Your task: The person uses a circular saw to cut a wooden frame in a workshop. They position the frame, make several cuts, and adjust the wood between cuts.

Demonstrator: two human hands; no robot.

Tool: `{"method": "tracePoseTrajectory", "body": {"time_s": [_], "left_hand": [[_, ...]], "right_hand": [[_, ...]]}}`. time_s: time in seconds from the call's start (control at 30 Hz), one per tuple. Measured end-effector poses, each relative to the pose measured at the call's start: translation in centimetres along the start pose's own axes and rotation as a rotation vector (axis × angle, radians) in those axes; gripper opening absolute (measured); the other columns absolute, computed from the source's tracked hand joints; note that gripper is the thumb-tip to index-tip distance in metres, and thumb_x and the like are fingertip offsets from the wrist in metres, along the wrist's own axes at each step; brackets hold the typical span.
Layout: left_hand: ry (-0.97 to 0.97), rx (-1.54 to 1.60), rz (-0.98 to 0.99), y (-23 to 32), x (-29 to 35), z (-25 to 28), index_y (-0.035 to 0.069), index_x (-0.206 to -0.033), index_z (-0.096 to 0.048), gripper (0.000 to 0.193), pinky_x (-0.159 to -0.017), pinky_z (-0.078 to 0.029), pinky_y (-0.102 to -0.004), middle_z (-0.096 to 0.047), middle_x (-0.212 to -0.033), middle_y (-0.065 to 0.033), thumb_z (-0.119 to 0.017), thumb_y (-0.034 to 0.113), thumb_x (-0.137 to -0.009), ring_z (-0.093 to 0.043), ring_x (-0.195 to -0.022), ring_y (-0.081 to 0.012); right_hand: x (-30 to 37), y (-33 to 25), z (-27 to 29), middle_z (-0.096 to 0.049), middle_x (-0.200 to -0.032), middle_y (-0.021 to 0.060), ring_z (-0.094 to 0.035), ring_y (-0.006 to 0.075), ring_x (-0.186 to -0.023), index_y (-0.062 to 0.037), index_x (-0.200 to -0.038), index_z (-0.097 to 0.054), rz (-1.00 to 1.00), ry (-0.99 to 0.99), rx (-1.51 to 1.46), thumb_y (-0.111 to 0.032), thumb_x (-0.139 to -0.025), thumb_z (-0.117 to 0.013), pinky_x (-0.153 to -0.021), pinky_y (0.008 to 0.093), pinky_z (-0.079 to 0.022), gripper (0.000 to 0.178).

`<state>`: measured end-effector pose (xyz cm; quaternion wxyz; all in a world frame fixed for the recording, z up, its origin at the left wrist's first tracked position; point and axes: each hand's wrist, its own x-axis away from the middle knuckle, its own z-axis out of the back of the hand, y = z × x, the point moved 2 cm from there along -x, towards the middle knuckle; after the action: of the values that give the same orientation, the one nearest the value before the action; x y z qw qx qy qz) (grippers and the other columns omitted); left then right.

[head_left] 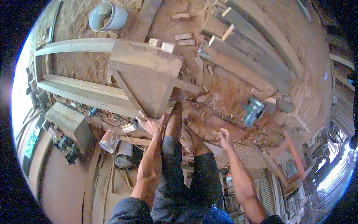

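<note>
My left hand point(152, 124) lies with spread fingers against the lower edge of a wooden panel point(143, 86), which has raised strips along its sides. The panel rests at the right end of long pale timber beams point(87, 93), close to my bent leg. My right hand point(225, 139) hangs in the air over the dirt floor to the right of my knees. Its fingers are loosely bent and nothing shows in them. The ground beyond it holds a teal power tool point(254, 112), lying apart from the hand.
A whitish bucket point(108, 17) stands at the far left. Stacked planks point(246, 56) lie at the far right, with small wood offcuts point(184, 39) nearby. A white power strip point(129, 128), cords and a white tub point(109, 140) are left of my arm; a wooden frame point(294, 155) leans at right.
</note>
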<state>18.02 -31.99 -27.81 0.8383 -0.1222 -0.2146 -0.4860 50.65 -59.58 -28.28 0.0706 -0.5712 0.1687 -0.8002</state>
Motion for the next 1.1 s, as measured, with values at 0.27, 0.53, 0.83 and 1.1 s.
{"method": "tracePoseTrajectory", "body": {"time_s": [0.27,0.53,0.83,1.1], "left_hand": [[-0.078,0.152,0.095,0.0,-0.9,-0.7,0.004,-0.155,-0.007,0.132,-0.116,-0.032,-0.0494,-0.010,-0.159,-0.0286,-0.088,0.045,-0.059,-0.017,-0.147,-0.0427],[-0.016,0.114,0.067,0.0,-0.8,-1.1,0.004,-0.155,-0.005,0.130,-0.115,-0.034,-0.0475,-0.009,-0.161,-0.0245,-0.087,0.043,-0.062,-0.020,-0.146,-0.0416],[0.139,0.175,-0.008,-3.0,-0.7,-3.0,-0.001,-0.154,-0.008,0.125,-0.117,-0.027,-0.0481,-0.018,-0.156,-0.0282,-0.077,0.062,-0.071,-0.024,-0.143,-0.0436],[0.310,0.205,0.163,-3.3,-4.2,-4.7,0.003,-0.153,-0.020,0.087,-0.111,-0.034,-0.0521,-0.012,-0.153,-0.0331,-0.048,0.061,-0.094,-0.031,-0.137,-0.0508]], "right_hand": [[-2.7,-6.4,4.5,-0.068,-0.106,0.0137,-0.069,0.0195,-0.083,-0.0005,-0.128,-0.052,-0.006,0.029,-0.027,-0.019,-0.095,-0.064,-0.068,0.0332,-0.056,0.040],[-6.3,-7.8,8.9,-0.069,-0.107,0.0091,-0.068,0.0158,-0.079,-0.0076,-0.130,-0.052,-0.127,0.008,0.021,-0.026,-0.097,-0.061,-0.062,0.0323,-0.054,0.038],[-12.1,-7.7,13.1,-0.050,-0.140,0.0157,-0.046,0.0338,-0.129,-0.0043,-0.133,-0.051,0.238,0.050,1.210,-0.021,-0.086,-0.066,-0.106,0.0442,-0.039,0.052],[-17.0,-4.8,14.2,-0.055,-0.133,0.0240,-0.055,0.0377,-0.124,0.0002,-0.145,-0.039,0.227,0.106,1.637,-0.022,-0.091,-0.058,-0.107,0.0488,-0.039,0.061]]}}
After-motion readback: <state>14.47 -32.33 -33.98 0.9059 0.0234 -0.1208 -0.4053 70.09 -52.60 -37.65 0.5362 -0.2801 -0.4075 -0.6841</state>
